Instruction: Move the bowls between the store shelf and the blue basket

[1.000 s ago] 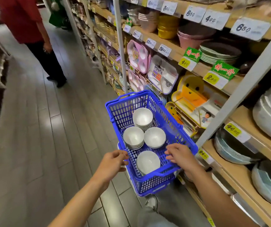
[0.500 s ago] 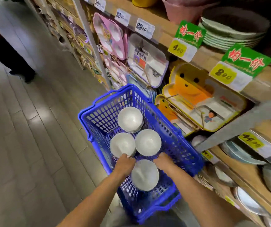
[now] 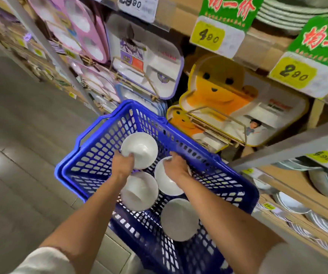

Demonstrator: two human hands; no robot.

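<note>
A blue plastic basket (image 3: 92,161) stands on the floor beside the store shelf (image 3: 289,180) and holds several white bowls. My left hand (image 3: 122,163) grips the near rim of the far bowl (image 3: 141,148). My right hand (image 3: 174,165) lies over the far rim of the right-hand bowl (image 3: 167,184), fingers curled round its edge. Below my left hand sits another bowl (image 3: 139,191), and a fourth bowl (image 3: 179,219) rests nearest to me between my forearms.
Children's divided trays hang on the shelf front just behind the basket: a yellow bear tray (image 3: 218,91), a lilac one (image 3: 149,62), a pink one (image 3: 76,26). Stacked plates (image 3: 325,182) fill the lower right shelves. Grey wood floor (image 3: 20,155) spreads left.
My head has dropped closer to the basket. Both hands moved from the near bowl farther in, the left onto the far bowl and the right onto the right-hand bowl.
</note>
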